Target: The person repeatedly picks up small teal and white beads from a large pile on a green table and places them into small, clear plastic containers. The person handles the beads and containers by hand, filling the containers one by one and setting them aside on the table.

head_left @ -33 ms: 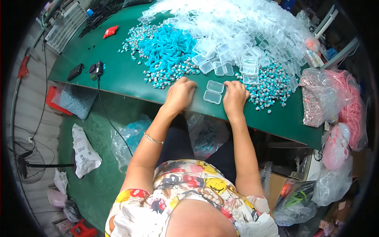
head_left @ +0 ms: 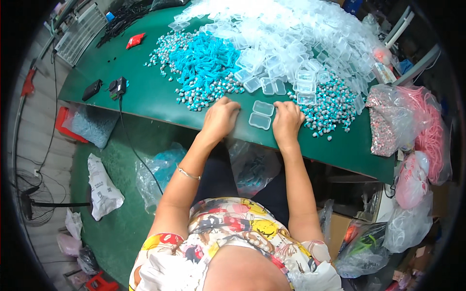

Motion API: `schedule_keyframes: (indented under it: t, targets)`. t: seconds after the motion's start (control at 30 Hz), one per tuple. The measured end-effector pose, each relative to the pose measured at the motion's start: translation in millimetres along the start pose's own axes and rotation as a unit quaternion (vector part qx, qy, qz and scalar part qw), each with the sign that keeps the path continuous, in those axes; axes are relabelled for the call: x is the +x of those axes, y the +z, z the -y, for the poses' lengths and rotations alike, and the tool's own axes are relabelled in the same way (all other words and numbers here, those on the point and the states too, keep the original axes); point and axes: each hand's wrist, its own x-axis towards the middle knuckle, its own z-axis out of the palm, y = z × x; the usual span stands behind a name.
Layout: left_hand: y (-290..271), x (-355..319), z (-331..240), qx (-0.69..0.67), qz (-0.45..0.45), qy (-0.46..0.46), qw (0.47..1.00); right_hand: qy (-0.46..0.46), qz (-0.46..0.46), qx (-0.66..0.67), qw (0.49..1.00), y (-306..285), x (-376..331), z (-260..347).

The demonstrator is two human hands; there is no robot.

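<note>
An unfolded clear plastic box (head_left: 260, 121) lies on the green table, its two halves flat near the front edge. My left hand (head_left: 221, 118) rests left of it, fingers curled inward; whatever is inside them is hidden. Just right of the box is my right hand (head_left: 288, 121), its fingers bent with the thumb and index close to the box's upper half. Its fingertips are too small to show what they hold. Beyond my left hand lies a heap of turquoise cords (head_left: 204, 60). Small grey-and-turquoise pieces (head_left: 332, 107) are piled beside my right hand.
A large mound of clear plastic boxes (head_left: 291, 34) covers the back of the table. More small pieces (head_left: 194, 99) surround the cords. At left sit a cabled black device (head_left: 117, 87) and a black block (head_left: 91, 90). Bags of pink cords (head_left: 427, 131) hang by the right edge.
</note>
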Motion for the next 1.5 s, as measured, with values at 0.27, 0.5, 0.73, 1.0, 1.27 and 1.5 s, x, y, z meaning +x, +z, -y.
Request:
schedule_keyframes:
  t: [0.27, 0.5, 0.73, 1.0, 1.27, 1.5]
  targets:
    - [21, 0, -6, -0.046, -0.058, -0.009, 0.997, -0.053, 0.014, -0.03, 0.998, -13, 7, -10]
    - [18, -2, -5, -0.047, -0.059, -0.014, 0.997, -0.076, 0.063, 0.062, 0.993, -25, 20, -19]
    - [17, -5, -5, -0.163, -0.04, 0.017, 0.986, 0.045, 0.097, 0.18, 0.978, -46, 3, -12]
    - [15, 2, -17, -0.184, 0.032, 0.049, 0.981, 0.07, 0.097, 0.256, 0.959, -47, -11, 22]
    - [17, 8, -16, -0.076, 0.066, 0.074, 0.992, -0.019, 0.16, 0.044, 0.986, -43, 1, 25]
    - [-2, -9, -14, -0.057, 0.044, 0.084, 0.994, -0.016, 0.189, 0.119, 0.975, -34, 0, 27]
